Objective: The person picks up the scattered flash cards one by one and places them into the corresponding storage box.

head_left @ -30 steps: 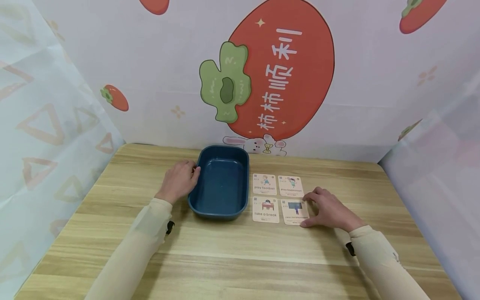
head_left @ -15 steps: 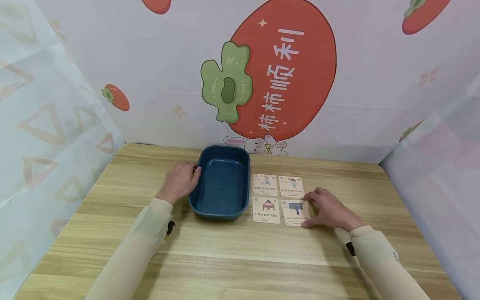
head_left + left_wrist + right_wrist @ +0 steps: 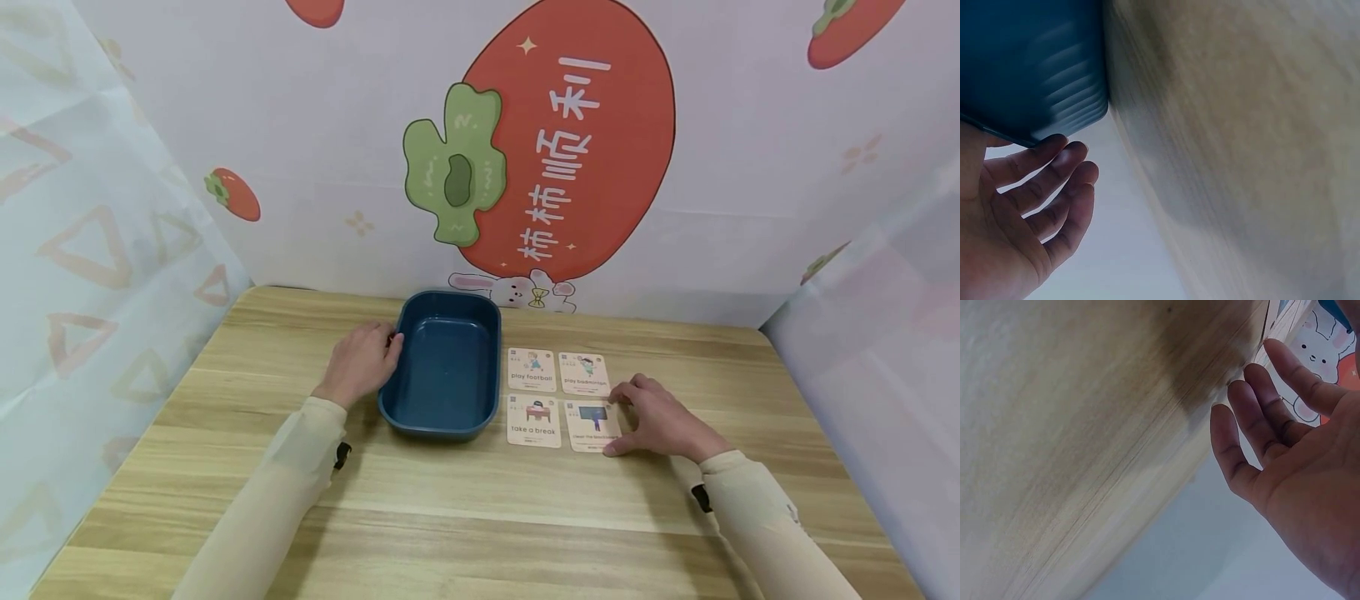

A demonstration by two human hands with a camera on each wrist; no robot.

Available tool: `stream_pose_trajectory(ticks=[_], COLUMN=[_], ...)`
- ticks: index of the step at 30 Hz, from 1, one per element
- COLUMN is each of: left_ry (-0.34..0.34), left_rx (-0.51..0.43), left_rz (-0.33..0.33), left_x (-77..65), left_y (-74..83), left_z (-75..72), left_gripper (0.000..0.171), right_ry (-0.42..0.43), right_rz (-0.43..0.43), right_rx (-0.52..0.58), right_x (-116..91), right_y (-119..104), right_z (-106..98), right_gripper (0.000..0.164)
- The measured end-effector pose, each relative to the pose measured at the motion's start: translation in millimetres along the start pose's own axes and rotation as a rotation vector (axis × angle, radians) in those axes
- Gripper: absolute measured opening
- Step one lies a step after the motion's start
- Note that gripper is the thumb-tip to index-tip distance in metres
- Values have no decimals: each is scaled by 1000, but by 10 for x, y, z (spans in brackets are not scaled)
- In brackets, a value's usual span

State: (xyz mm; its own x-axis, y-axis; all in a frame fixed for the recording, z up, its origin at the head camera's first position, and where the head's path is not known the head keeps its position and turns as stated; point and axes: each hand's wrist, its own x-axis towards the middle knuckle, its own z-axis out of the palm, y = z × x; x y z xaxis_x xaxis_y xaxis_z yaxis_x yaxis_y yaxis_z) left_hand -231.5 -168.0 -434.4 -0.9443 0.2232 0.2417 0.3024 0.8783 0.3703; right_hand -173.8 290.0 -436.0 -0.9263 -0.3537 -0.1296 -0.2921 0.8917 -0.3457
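Near the table's middle stands a dark blue plastic tray [image 3: 441, 375], deep and with rounded corners. My left hand [image 3: 362, 358] grips its left rim, the thumb over the edge and the fingers on the outer wall; the left wrist view shows those fingers [image 3: 1050, 200] loosely bent. To the right, picture cards lie flat in two rows: "play football" [image 3: 531, 371], "play badminton" [image 3: 584, 374], "take a break" [image 3: 533, 422] and a blackboard card [image 3: 592, 426]. My right hand [image 3: 660, 418] touches the blackboard card's right side, thumb at the lower corner and fingertips at the upper one.
The wood-grain table [image 3: 480, 533] ends at the back against a white sheet [image 3: 322, 125] printed with persimmons and a rabbit [image 3: 517, 292]. Similar sheets [image 3: 97, 250] close off both sides. Each wrist wears a dark strap.
The blackboard card's right side has stayed between my right thumb and fingers. Both hands and the tray hold their places; only the head view has shifted very slightly.
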Motion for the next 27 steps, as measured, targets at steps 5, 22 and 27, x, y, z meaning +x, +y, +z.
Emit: stream_pose_trajectory(ticks=[5,22,27], left_ry=[1,4,8], left_rx=[-10,-18,-22], left_rz=[4,7,9], left_x=[-5,-6,-7], left_y=[-2,1,-6], left_z=[-1,-7,1], left_gripper=[31,30,30], right_ry=[8,65,65], right_rz=[3,17,0], right_rx=[6,145,225], right_x=[-5,15,19], right_y=[-8,-30,-6], right_z=[1,-55,-72], right_gripper=[85,59,51])
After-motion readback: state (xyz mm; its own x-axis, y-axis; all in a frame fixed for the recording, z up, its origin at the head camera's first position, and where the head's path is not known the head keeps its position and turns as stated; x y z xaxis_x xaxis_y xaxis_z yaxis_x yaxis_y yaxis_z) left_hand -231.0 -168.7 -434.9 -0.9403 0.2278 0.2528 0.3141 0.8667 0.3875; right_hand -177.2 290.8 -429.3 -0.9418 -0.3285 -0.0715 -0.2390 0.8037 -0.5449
